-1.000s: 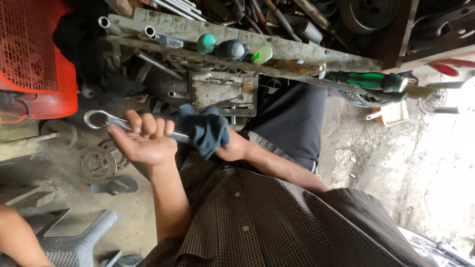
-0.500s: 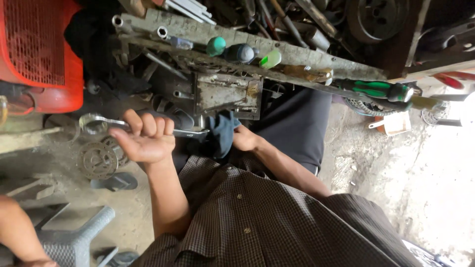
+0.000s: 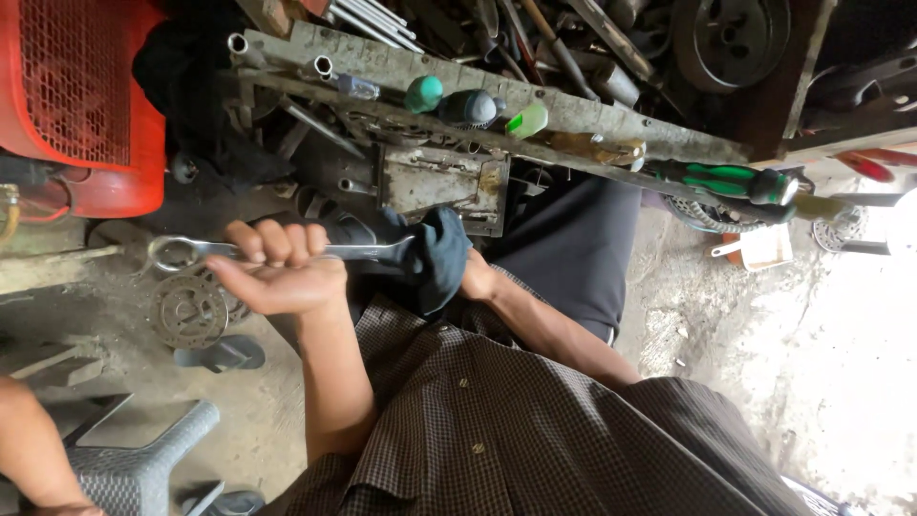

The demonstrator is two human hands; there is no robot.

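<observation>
Gripping the shank of a combination wrench (image 3: 368, 251), our left hand (image 3: 277, 272) is closed in a full fist, and the ring end projects to the left. Our right hand (image 3: 475, 280) is mostly hidden and appears clenched in a dark cloth (image 3: 435, 258) bunched over the wrench's other end. We judge the step to be wiping the tool down. The next stroke calls for a steady left grip while the cloth slides along the shank. The wrench is bright steel, held level just below the cluttered tool rack (image 3: 573, 113).
</observation>
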